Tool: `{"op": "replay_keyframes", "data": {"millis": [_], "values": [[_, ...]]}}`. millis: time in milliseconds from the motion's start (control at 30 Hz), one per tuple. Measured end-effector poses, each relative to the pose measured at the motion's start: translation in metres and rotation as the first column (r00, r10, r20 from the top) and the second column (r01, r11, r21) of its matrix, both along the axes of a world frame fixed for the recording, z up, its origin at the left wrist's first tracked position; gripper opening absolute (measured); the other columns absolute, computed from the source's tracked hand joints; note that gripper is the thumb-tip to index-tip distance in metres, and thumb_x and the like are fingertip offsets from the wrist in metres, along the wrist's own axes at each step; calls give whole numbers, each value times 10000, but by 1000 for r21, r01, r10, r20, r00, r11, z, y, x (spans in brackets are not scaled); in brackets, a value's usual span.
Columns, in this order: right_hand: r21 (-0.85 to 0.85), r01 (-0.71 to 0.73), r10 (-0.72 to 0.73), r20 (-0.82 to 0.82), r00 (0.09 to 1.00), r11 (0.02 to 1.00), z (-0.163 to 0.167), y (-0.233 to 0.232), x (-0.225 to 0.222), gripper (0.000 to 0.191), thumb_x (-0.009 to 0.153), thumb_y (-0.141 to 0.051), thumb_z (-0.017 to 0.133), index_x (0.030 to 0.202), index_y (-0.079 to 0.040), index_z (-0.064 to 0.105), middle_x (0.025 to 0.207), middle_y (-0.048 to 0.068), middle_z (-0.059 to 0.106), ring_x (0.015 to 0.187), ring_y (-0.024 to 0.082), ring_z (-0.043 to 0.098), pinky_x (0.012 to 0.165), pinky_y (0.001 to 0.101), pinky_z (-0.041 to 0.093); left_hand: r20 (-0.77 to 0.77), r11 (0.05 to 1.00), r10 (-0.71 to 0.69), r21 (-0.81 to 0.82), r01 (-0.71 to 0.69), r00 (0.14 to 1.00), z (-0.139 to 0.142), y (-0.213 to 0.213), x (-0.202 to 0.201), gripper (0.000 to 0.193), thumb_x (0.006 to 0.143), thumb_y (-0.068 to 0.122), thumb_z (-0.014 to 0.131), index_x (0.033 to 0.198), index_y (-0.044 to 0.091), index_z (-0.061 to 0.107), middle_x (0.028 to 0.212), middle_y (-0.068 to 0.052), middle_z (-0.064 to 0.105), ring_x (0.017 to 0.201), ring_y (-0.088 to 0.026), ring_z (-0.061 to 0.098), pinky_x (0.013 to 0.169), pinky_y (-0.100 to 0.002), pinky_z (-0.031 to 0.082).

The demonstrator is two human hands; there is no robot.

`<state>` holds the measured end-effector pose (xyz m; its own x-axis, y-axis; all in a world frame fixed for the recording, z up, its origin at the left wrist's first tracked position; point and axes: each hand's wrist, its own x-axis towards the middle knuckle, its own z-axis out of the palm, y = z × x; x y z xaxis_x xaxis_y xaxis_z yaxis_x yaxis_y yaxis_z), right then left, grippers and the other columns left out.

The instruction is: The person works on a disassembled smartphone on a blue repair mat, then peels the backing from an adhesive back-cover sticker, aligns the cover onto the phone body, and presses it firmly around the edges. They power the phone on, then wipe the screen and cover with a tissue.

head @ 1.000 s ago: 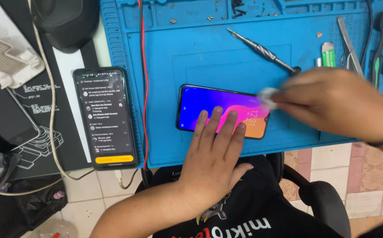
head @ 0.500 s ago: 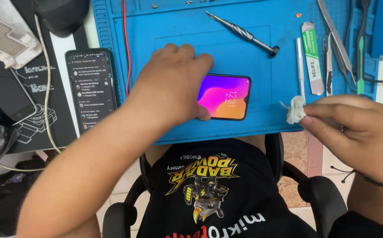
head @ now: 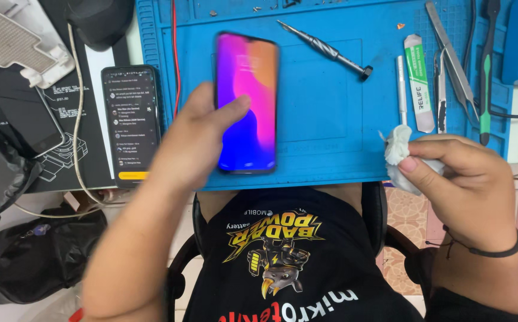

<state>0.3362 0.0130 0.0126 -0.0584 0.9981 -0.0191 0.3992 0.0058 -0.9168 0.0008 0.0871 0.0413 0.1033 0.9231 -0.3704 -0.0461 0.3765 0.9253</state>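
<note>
Phone [head: 247,101] with lit pink-to-blue screen is lying upright, slightly blurred, on the blue work mat [head: 330,119]; left hand [head: 193,137] is gripping its left edge, thumb resting across the glass mid-screen. Right hand [head: 473,179] is sitting at the mat's near-right edge, well apart from that phone, fingers closed on a crumpled white wipe [head: 399,149]. Screwdriver [head: 324,49] is lying on the mat just right of the phone, tweezers [head: 450,59] are sitting at the far right, and a second dark phone [head: 130,122] is lying left of the mat.
</note>
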Motion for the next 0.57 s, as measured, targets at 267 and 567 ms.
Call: {"op": "replay_keyframes", "data": {"millis": [267,567], "values": [[-275,70,-240,-654,717,959,-33,-7,2,159,1020,83,662,1173,55,691,1122,133,728,1013,179,681,931,309,522,386,902,431,-162,-399,816,-37,-77,53,369,996,68,572,1305,9,378,1125,-123,598,1043,-223,653,940,-427,576],[-343,-61,-271,-828,491,937,-31,-6,0,212,1036,38,601,1231,68,676,1192,181,709,1122,281,689,991,428,537,339,994,61,-102,-28,939,-44,-137,71,862,974,47,637,1619,10,66,1490,-252,517,1217,-267,595,1023,-404,516]]}}
